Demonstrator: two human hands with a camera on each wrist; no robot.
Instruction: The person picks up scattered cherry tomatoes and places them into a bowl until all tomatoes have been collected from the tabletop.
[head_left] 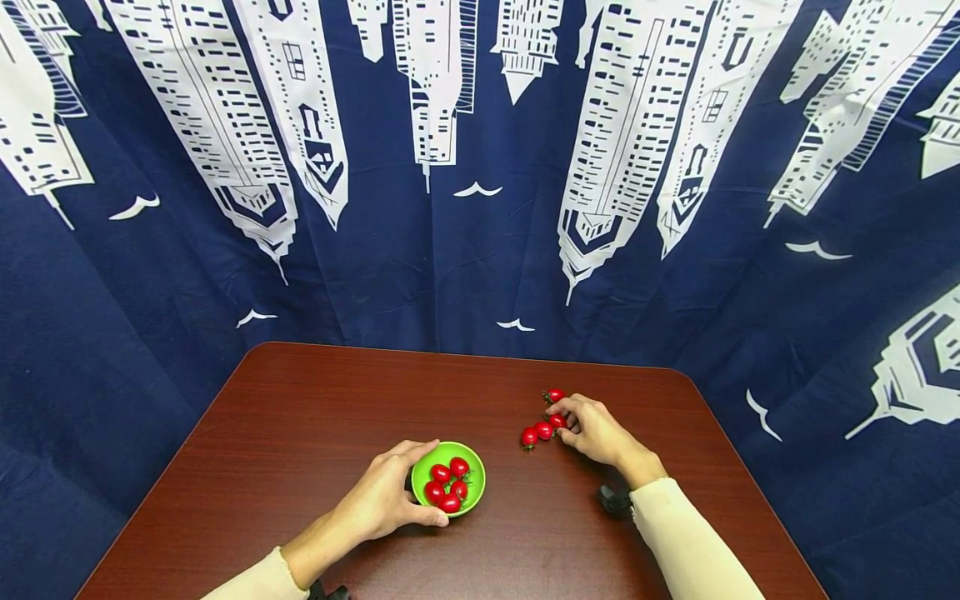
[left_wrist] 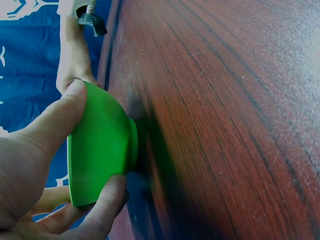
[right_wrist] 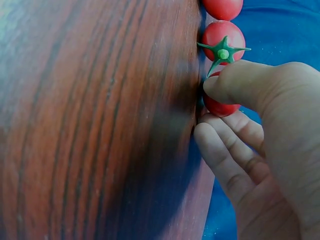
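Observation:
My left hand grips a small green bowl standing on the table, thumb on one side and fingers round the other. Inside the bowl lie several red cherry tomatoes with green stems. Over to the right, my right hand has its thumb and fingers around a cherry tomato, pinching it from two sides at the end of a short row. Two more tomatoes, one nearest and one in the middle, sit beside it. Another tomato lies just beyond the right fingertips.
The brown wood-grain table has rounded far corners. Behind it hangs a dark blue curtain with white buildings and birds. A black strap-like piece hangs by my right wrist.

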